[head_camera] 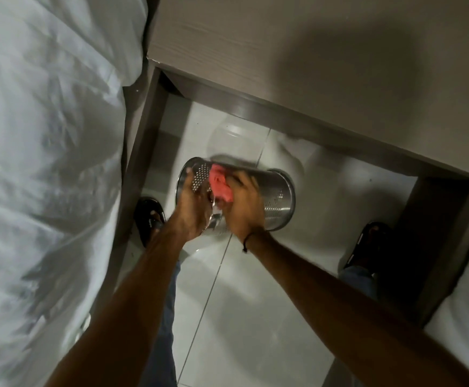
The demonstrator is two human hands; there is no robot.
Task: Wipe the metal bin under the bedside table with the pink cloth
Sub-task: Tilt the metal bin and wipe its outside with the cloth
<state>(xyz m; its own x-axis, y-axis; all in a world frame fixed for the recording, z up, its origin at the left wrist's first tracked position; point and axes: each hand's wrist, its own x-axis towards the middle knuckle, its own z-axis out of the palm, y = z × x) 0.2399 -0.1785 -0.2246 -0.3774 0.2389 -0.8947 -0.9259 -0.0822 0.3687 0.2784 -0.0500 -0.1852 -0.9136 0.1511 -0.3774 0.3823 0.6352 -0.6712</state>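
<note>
The metal bin, shiny with bands of small holes, is held on its side above the white floor tiles, in front of the bedside table. My left hand grips its left end at the rim. My right hand presses the crumpled pink cloth against the bin's side wall. The cloth is partly covered by my right fingers. A dark cord sits on my right wrist.
A bed with white bedding fills the left side, and its frame runs beside the bin. Another white bed edge is at the right. My feet in dark sandals stand on the tiled floor.
</note>
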